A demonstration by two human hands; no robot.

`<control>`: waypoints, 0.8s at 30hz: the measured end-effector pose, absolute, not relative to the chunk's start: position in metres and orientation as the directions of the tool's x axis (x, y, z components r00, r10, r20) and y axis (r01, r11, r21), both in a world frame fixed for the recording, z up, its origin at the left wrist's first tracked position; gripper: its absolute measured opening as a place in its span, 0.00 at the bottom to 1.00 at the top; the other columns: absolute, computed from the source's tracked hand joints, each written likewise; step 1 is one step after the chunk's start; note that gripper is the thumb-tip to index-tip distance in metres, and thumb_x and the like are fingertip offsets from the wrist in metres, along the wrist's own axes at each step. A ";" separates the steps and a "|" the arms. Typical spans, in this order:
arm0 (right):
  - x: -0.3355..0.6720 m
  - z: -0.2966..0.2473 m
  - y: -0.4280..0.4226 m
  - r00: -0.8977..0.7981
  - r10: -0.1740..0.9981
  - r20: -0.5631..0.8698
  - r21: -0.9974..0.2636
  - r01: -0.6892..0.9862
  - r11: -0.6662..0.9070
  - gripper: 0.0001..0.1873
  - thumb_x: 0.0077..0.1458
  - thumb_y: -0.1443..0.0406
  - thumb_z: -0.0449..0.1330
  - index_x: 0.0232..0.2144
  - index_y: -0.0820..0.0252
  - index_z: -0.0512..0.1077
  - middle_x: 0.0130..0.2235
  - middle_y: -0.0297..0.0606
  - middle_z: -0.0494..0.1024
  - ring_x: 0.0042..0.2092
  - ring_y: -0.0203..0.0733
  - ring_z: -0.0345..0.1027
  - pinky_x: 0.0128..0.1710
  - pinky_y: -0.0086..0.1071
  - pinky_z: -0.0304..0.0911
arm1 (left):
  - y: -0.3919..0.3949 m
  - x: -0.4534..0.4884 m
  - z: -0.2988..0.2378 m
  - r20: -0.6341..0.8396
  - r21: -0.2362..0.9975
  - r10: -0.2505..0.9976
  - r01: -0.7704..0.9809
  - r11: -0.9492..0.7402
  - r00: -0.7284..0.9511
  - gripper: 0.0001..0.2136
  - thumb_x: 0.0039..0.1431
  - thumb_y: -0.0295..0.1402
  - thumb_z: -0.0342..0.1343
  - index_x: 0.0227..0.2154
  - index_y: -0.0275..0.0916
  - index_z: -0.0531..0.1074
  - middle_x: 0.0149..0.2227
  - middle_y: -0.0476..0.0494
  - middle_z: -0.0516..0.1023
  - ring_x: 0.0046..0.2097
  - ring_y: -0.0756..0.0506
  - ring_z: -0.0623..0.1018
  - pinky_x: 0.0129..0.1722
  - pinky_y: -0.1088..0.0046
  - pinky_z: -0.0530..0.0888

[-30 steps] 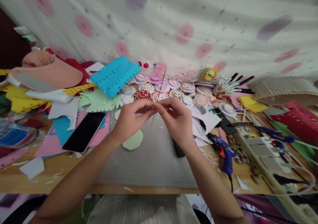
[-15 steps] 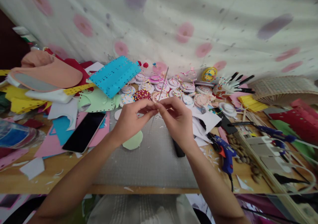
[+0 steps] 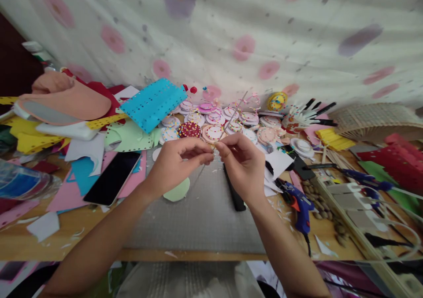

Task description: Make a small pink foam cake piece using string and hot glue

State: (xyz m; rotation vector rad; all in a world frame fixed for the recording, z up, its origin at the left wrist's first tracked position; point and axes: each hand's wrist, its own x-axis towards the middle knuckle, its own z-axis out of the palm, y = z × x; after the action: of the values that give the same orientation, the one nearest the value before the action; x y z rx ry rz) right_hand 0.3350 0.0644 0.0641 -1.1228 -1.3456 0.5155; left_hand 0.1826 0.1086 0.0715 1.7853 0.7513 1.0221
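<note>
My left hand point(image 3: 175, 163) and my right hand point(image 3: 243, 163) meet over a grey mat point(image 3: 205, 210) at the table's middle. Both pinch a thin metal stick point(image 3: 231, 117) that slants up to the right, past several round decorated paper discs point(image 3: 214, 124). The fingertips of the two hands almost touch around something tiny that I cannot make out. A pale green paper circle point(image 3: 178, 190) lies on the mat just under my left wrist. A black tool point(image 3: 233, 192) lies on the mat beside my right wrist.
A black phone point(image 3: 112, 177) lies left on coloured paper sheets. A blue perforated sheet point(image 3: 153, 102) stands behind it. A blue glue gun point(image 3: 299, 203) and a power strip point(image 3: 350, 194) lie right. A dotted curtain point(image 3: 231, 34) hangs behind.
The stick has tilted further to the right, its top swinging rightward. My right hand has shifted slightly right and down, and the camera view moved a little.
</note>
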 end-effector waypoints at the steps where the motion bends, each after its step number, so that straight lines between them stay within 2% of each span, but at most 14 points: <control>1: 0.335 0.064 0.062 0.215 0.848 0.485 -0.862 0.282 0.421 0.07 0.57 0.63 0.61 0.28 0.57 0.70 0.28 0.33 0.71 0.30 0.36 0.65 0.28 0.30 0.60 | 0.107 0.182 0.072 0.279 0.937 0.824 0.048 -0.346 0.493 0.01 0.53 0.27 0.63 0.30 0.38 0.77 0.29 0.49 0.81 0.31 0.49 0.80 0.33 0.76 0.78; 5: 0.338 0.063 0.056 0.174 0.897 0.406 -0.904 0.221 0.366 0.08 0.56 0.63 0.61 0.27 0.58 0.69 0.25 0.31 0.69 0.28 0.34 0.63 0.26 0.28 0.58 | 0.102 0.178 0.073 0.097 0.982 0.811 0.077 -0.173 0.577 0.02 0.53 0.28 0.62 0.27 0.37 0.76 0.26 0.49 0.79 0.29 0.50 0.80 0.30 0.78 0.77; 9: 0.341 0.056 0.053 0.148 0.925 0.349 -0.923 0.225 0.312 0.09 0.56 0.63 0.60 0.25 0.58 0.68 0.24 0.30 0.68 0.26 0.33 0.60 0.26 0.28 0.56 | 0.099 0.175 0.070 -0.061 0.990 0.804 0.140 -0.028 0.591 0.02 0.52 0.29 0.61 0.28 0.36 0.76 0.26 0.49 0.80 0.29 0.50 0.80 0.29 0.79 0.76; 17: 0.344 0.035 0.047 0.134 0.968 0.214 -0.956 0.231 0.179 0.10 0.56 0.61 0.59 0.25 0.58 0.67 0.24 0.29 0.65 0.26 0.34 0.57 0.26 0.29 0.54 | 0.096 0.171 0.046 -0.245 0.966 0.761 0.219 0.138 0.601 0.06 0.50 0.33 0.63 0.28 0.35 0.75 0.25 0.47 0.80 0.29 0.49 0.79 0.31 0.75 0.77; 19: 0.346 0.030 0.046 0.143 0.971 0.189 -0.975 0.143 0.168 0.10 0.58 0.60 0.58 0.26 0.58 0.67 0.25 0.29 0.65 0.27 0.34 0.58 0.28 0.28 0.56 | 0.097 0.169 0.040 -0.265 0.962 0.760 0.218 0.165 0.594 0.07 0.50 0.33 0.63 0.29 0.35 0.75 0.25 0.47 0.80 0.30 0.49 0.79 0.32 0.74 0.77; 24: 0.363 0.031 0.043 0.248 0.954 0.168 -0.943 -0.242 0.229 0.08 0.59 0.59 0.59 0.32 0.55 0.65 0.34 0.32 0.74 0.35 0.36 0.69 0.34 0.30 0.65 | 0.103 0.159 0.030 -0.283 0.957 0.773 0.222 0.187 0.568 0.07 0.51 0.34 0.62 0.28 0.35 0.73 0.25 0.48 0.78 0.28 0.51 0.78 0.32 0.75 0.75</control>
State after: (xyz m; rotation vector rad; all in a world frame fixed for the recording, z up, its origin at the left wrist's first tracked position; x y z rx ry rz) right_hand 0.3628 0.0430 0.0315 -0.9661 -0.9407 1.0167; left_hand 0.1585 0.1032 0.0301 1.3658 0.9393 0.4815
